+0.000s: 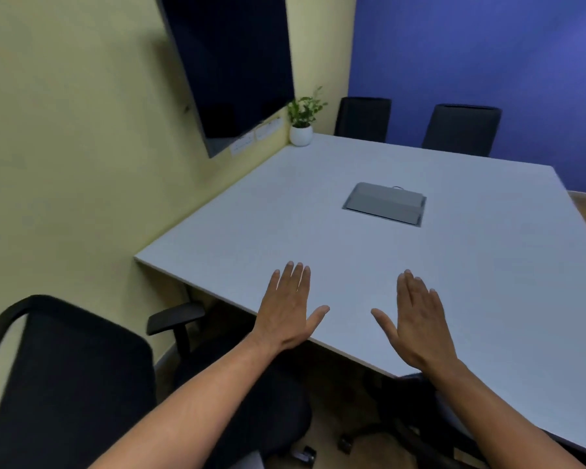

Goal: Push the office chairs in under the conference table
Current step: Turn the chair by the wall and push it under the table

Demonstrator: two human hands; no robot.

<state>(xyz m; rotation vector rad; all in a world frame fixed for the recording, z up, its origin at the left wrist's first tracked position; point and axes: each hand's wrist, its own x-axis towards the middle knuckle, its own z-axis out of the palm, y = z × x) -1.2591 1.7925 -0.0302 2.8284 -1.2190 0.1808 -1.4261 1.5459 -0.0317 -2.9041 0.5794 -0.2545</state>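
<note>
A white conference table (369,252) fills the middle of the view. A black office chair (68,377) stands at the lower left, its backrest toward me and its seat partly out from under the table's near edge. Part of another black chair's base (393,431) shows under the table at lower right. Two more black chairs (362,118) (460,130) stand at the far side against the blue wall. My left hand (290,309) and my right hand (416,323) hover flat over the table's near edge, fingers apart, holding nothing.
A grey cable box lid (384,204) is set into the table's middle. A small potted plant (301,125) sits at the far left corner. A dark screen (234,62) hangs on the yellow wall close to the table's left side. Wooden floor shows at right.
</note>
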